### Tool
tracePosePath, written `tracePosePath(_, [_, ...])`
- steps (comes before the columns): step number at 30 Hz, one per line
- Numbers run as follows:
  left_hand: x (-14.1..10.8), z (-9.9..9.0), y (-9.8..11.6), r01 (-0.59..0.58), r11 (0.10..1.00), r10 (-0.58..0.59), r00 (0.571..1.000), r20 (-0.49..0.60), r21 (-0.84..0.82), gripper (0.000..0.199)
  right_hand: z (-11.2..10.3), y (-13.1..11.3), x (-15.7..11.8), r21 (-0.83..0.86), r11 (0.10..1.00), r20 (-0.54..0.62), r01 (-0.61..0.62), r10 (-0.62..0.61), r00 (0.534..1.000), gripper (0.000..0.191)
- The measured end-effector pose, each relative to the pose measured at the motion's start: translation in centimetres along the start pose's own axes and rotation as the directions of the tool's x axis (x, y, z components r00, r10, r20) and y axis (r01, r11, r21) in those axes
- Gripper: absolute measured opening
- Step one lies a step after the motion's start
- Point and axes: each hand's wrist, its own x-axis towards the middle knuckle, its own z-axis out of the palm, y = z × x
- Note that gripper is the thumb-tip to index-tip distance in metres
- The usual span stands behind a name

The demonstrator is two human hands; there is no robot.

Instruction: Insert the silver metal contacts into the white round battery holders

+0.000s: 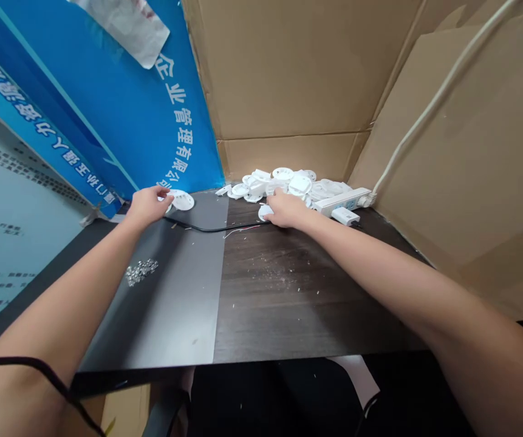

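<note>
On the left, my left hand (149, 206) is closed, its fingertips at the edge of a white round plastic disc (183, 200) near the back of the table. My right hand (286, 208) reaches to the middle back and closes on another white round plastic piece (265, 213), partly hidden by the fingers. Just behind it lies a pile of white plastic parts (283, 174), some round and some blocky. A black cable (206, 230) runs across the table between my hands, with thin red and white wires (243, 229) beside it.
A white power strip (343, 200) with a white adapter (345, 216) sits at the back right. Small shiny metal pieces (141, 272) are heaped on the left. Tiny scraps dot the dark tabletop (265, 328). Cardboard (288, 73) and a blue printed panel (152, 121) wall the table in.
</note>
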Motion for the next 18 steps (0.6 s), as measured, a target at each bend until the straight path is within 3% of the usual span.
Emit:
tracePosePath(3, [-4.1, -1.7, -2.5, -0.143, 0.979, 0.123, 0.983, 0.138, 0.147, 0.039, -0.1, 0.3, -1.1, 0.019, 1.0, -0.054, 0.014, -0.013, 0.998, 0.046])
tracePosePath(5, [-7.1, -2.7, -4.8, -0.119, 0.98, 0.072, 0.96, 0.271, 0.16, 0.038, -0.3, 1.0, -2.1, 0.052, 0.997, -0.124, 0.05, -0.043, 0.991, 0.037])
tracePosePath(7, [-9.9, -2.8, -7.1, -0.071, 0.992, 0.03, 0.937, 0.347, 0.107, 0.047, -0.3, 1.6, -3.1, 0.139, 0.983, -0.281, 0.118, -0.076, 0.957, 0.028])
tracePosePath(9, [-12.0, -2.0, -8.7, -0.128, 0.99, 0.103, 0.942, 0.319, 0.058, 0.057, 0.2, 2.0, -4.1, 0.165, 0.973, -0.309, 0.161, -0.104, 0.945, 0.032])
tracePosePath(12, [-13.9, -0.3, -9.8, -0.218, 0.976, 0.208, 0.96, 0.187, 0.032, 0.058, 1.2, 1.9, -5.3, 0.118, 0.97, -0.173, 0.21, -0.188, 0.967, 0.054])
tracePosePath(15, [-14.9, 0.8, -9.8, -0.248, 0.969, 0.246, 0.966, 0.074, 0.015, 0.049, 2.1, 1.4, -6.0, 0.085, 0.968, -0.067, 0.238, -0.233, 0.97, 0.045])
tracePosePath(18, [-15.6, 1.0, -9.4, -0.239, 0.971, 0.239, 0.971, -0.007, 0.008, 0.042, 2.6, 1.4, -6.4, 0.086, 0.972, -0.067, 0.218, -0.213, 0.975, 0.043])
